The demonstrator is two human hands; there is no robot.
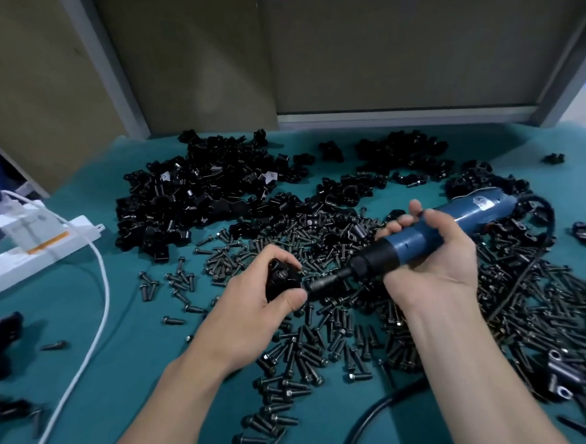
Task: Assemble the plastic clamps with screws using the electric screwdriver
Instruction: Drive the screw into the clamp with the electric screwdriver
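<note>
Head view: left hand (265, 299) is seen curled round a black plastic clamp (283, 279), which is pinched betw. thumb and fingers and held low over the table (122, 369) (teal cloth). Right hand (434, 257) is wrapped round the electric screwdriver (472, 210), gripped at mid-body; the tool is held near-horizontal, rear end raised to the right, tip pointed left. Its black bit holder (326, 283) is brought up to the clamp's right side, just beside the left thumb; whether a screw is engaged can't be told. Loose black screws (310, 351) are spread thick under and round both hands, mostly centre and right. A heap of unassembled clamps (193, 190) is piled further back, w/ strays to the right. A black cord (372, 412) is looped at the near edge. At far left a white power strip (36, 251) is laid, w/ a white cable (98, 319) trailed toward the near edge.
</note>
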